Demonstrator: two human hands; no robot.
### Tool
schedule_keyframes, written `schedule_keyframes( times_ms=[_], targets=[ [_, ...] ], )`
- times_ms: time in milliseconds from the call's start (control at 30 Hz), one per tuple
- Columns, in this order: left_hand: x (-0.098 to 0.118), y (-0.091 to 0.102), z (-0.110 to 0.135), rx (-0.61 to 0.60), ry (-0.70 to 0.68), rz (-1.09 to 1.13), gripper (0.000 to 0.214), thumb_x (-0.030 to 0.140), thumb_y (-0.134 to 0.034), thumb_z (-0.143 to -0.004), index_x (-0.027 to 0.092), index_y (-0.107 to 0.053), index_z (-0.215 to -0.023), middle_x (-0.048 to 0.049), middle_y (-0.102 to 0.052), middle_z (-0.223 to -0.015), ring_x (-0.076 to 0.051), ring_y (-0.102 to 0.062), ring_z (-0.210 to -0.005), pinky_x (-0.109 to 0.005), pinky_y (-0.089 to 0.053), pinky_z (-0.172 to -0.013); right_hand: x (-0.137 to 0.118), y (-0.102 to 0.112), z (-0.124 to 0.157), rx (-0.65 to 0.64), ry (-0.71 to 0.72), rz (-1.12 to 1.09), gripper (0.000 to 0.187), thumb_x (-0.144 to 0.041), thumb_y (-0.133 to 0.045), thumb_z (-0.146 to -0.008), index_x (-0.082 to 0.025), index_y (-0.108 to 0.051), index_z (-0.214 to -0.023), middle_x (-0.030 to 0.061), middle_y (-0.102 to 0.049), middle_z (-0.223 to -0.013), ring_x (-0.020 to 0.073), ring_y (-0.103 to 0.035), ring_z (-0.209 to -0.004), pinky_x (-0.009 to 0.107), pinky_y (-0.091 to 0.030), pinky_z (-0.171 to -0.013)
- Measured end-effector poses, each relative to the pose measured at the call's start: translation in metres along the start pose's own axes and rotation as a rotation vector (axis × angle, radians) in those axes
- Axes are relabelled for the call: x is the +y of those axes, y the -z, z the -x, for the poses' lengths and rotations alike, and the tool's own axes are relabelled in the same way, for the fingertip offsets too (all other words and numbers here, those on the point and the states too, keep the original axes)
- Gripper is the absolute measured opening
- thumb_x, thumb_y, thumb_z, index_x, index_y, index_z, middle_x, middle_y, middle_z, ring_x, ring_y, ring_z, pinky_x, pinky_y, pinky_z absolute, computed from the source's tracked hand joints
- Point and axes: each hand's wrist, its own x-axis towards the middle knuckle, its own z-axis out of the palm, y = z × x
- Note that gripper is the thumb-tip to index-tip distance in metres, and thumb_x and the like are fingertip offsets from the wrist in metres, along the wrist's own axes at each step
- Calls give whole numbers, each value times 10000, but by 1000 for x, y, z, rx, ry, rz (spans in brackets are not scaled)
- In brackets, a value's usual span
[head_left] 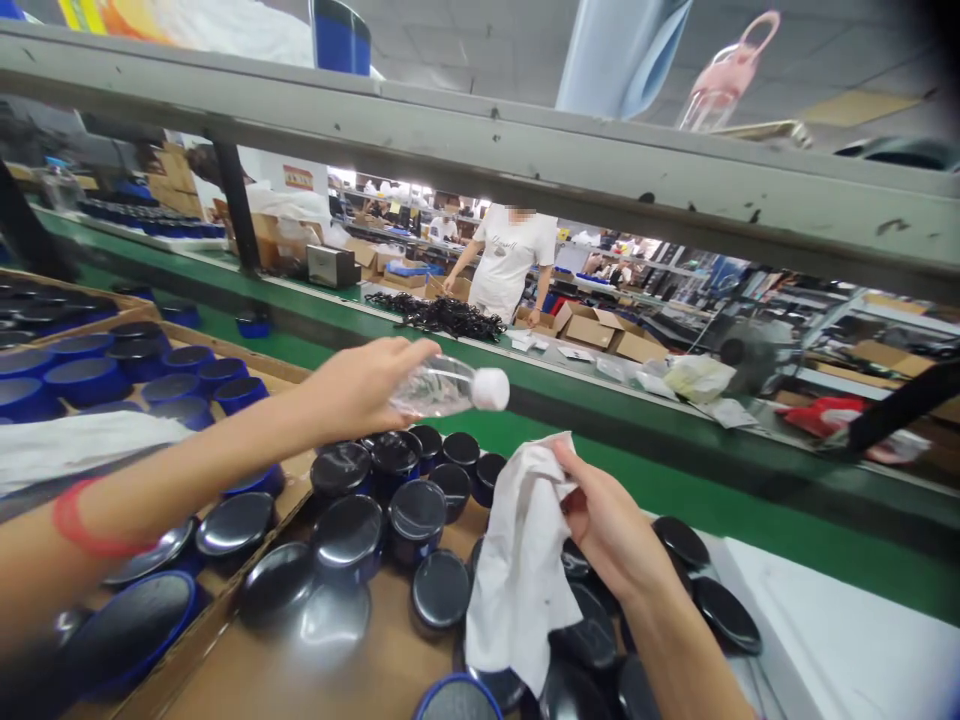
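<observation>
Clear plastic bottle [442,388], clamped in the left hand [360,385] and tipped toward the white cloth [517,560] pinched in the right hand [607,520], could drip onto the black-lidded jars [416,515] below if its cap [491,389] loosens.

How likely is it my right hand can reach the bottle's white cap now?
Probably yes: the right hand, holding the white cloth, sits just below the cap of the bottle in the left hand, with open air between.

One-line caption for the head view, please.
Left hand holds a clear white-capped bottle sideways, cap toward the white cloth in the right hand, above dark-lidded jars.
</observation>
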Motion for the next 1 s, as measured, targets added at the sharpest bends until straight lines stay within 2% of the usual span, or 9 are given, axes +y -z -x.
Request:
schedule_keyframes(
  times_ms=[167,267,400,633,733,800,867,933,1000],
  targets=[
    [27,-7,0,-97,-138,-212,723,85,-816,-703,123,-547,-1373,-189,-708,-1198,-379,-701,-1087,-458,-591,-899,1,-3,10,-34,-17,-63,566,-515,-1017,-474,-173,-820,-880,23,-768,-810,128,-648,-669,196,-592,-575],
    [35,-3,-2,-85,-179,-310,662,-18,-700,-726,106,-568,-1363,-223,-699,-1181,-406,-689,-1094,-524,-553,-971,4,-4,14,-45,-43,-90,554,-492,-1022,-480,-174,-822,-887,19,-765,-810,120,-633,-646,195,-586,-530],
    [37,2,-3,-52,-189,-381,634,-61,-568,-753,112,-573,-1363,-226,-699,-1159,-387,-695,-1077,-538,-518,-1031,6,-6,13,-30,-54,-120,553,-446,-1036,-460,-142,-817,-866,39,-769,-827,116,-630,-645,206,-608,-562],
    [34,1,2,-47,-144,-315,683,-86,-617,-691,111,-595,-1344,-218,-692,-1168,-404,-684,-1098,-563,-485,-1069,7,-10,9,-38,-91,-167,534,-387,-1054,-418,-160,-804,-833,24,-747,-776,125,-643,-635,218,-619,-567],
    [23,1,2,-32,-29,-184,678,-16,-698,-711,132,-572,-1361,-190,-688,-1192,-393,-682,-1110,-496,-563,-953,4,-11,8,-62,-93,-183,520,-375,-1054,-420,-169,-807,-829,27,-760,-804,140,-667,-672,225,-625,-588],
    [8,1,3,15,112,-64,645,156,-778,-772,161,-538,-1371,-161,-703,-1210,-367,-708,-1078,-446,-602,-847,1,-9,8,-42,-66,-179,516,-378,-1056,-402,-183,-808,-810,16,-760,-814,138,-661,-693,211,-617,-589],
    [-15,2,6,104,294,57,676,364,-834,-777,170,-521,-1344,-137,-728,-1216,-331,-734,-1045,-412,-612,-807,-1,-3,10,-4,-35,-158,499,-396,-1054,-378,-219,-803,-771,-17,-747,-801,125,-641,-703,189,-600,-590],
    [-41,-1,12,225,491,145,716,457,-860,-747,139,-532,-1298,-149,-730,-1237,-306,-726,-1094,-405,-601,-887,0,4,12,16,-10,-112,494,-452,-1040,-387,-242,-808,-769,-22,-738,-799,127,-616,-724,179,-579,-601],
    [-68,-7,21,333,663,192,687,470,-830,-784,106,-542,-1291,-166,-693,-1289,-299,-681,-1184,-462,-551,-1024,3,12,16,14,17,-32,522,-536,-1011,-444,-240,-826,-831,7,-748,-843,141,-595,-755,177,-550,-614]
  ],
)
